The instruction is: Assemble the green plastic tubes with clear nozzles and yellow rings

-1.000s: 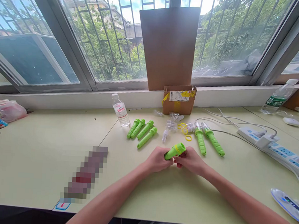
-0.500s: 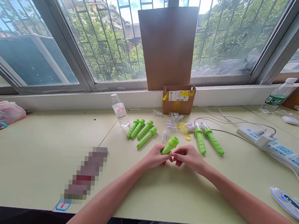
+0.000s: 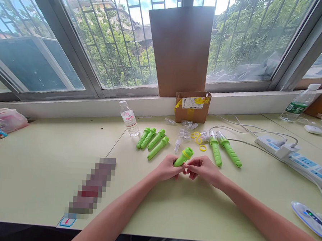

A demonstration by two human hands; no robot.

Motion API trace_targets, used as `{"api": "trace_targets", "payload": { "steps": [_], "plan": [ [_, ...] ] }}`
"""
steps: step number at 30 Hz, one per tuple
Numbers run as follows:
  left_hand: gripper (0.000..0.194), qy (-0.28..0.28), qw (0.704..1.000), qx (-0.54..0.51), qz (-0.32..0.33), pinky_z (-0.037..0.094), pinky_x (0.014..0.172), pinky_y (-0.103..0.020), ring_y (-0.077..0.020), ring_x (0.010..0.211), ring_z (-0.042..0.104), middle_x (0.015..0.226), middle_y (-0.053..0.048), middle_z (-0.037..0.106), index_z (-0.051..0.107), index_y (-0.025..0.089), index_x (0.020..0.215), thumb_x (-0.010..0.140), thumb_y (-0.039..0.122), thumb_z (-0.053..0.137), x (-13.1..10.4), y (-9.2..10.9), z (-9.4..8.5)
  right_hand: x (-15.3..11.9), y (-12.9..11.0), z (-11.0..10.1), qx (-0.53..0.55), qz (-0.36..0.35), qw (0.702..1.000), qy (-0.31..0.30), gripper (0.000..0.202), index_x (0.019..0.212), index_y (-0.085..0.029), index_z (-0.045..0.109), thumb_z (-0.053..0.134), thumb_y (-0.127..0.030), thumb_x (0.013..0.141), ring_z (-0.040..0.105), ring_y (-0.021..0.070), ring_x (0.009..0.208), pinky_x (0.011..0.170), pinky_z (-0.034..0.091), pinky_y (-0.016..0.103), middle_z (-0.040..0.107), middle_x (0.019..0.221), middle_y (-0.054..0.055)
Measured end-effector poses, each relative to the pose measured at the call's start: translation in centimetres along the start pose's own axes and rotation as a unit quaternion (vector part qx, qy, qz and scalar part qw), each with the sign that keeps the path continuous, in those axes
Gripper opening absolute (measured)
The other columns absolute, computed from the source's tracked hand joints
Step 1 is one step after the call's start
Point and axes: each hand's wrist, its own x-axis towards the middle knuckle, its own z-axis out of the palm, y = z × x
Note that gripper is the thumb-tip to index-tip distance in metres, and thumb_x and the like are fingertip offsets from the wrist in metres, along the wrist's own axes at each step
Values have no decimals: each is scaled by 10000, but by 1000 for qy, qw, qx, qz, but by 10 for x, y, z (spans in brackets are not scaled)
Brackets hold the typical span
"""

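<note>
My left hand (image 3: 169, 168) is wrapped round a green tube (image 3: 181, 159) with a yellow ring near its open threaded end, which tilts up and to the right. Beside it, my right hand (image 3: 201, 168) has thumb and fingertips pinched together at the tube's lower end, touching my left fingertips; whatever it pinches is too small to make out. Several green tubes (image 3: 156, 139) lie beyond my left hand. Two green tubes with clear tips (image 3: 215, 152) lie beyond my right hand. Yellow rings (image 3: 202, 148) and clear plastic pieces (image 3: 184, 134) are scattered between these groups.
A water bottle (image 3: 129, 119) and a small cardboard box (image 3: 192, 108) stand near the window wall. Another bottle (image 3: 299, 103) is at the back right, with a white power strip (image 3: 299, 158), cables and a lit white device (image 3: 310, 217) on the right side. A pixelated patch covers something left.
</note>
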Motion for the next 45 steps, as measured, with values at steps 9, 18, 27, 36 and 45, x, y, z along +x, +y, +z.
{"api": "trace_targets", "payload": {
  "steps": [9, 18, 27, 36, 45],
  "plan": [
    [127, 13, 987, 144, 66, 334, 478, -174, -73, 496, 440, 542, 47, 511, 619, 143, 686, 664, 105, 499, 0, -9, 3, 0, 10, 0, -35, 12, 999, 16, 244, 651, -142, 685, 680, -376, 722, 623, 167, 530, 518, 499, 278, 668, 612, 47],
    [61, 56, 947, 302, 96, 307, 512, -199, -89, 509, 442, 582, 21, 582, 603, 172, 649, 666, 168, 544, 1, -17, 9, 1, 15, 2, -52, -3, 998, 16, 139, 593, -158, 647, 631, -235, 707, 612, 164, 529, 506, 480, 265, 652, 591, 24],
    [62, 67, 966, 237, 76, 305, 479, -191, -79, 485, 428, 523, 42, 518, 572, 162, 610, 670, 176, 563, 3, -17, 8, 0, 11, 5, -27, 6, 999, 35, 180, 633, -152, 668, 681, -309, 723, 610, 164, 528, 526, 504, 282, 631, 557, 22],
    [270, 10, 1000, 2, -9, 417, 398, -185, -83, 438, 550, 735, -31, 654, 629, 121, 749, 805, 365, 528, 1, -9, 0, -2, -5, 0, 37, 22, 999, -17, 290, 812, -135, 748, 679, -411, 755, 618, 140, 640, 638, 538, 281, 698, 774, 76],
    [255, -3, 1000, 7, 6, 415, 394, -185, -81, 437, 539, 709, -21, 641, 637, 116, 756, 796, 355, 556, 0, -6, -1, -1, -4, 0, 35, 28, 999, -11, 312, 805, -129, 745, 693, -431, 746, 616, 139, 626, 616, 541, 280, 697, 758, 77]
  ]
}}
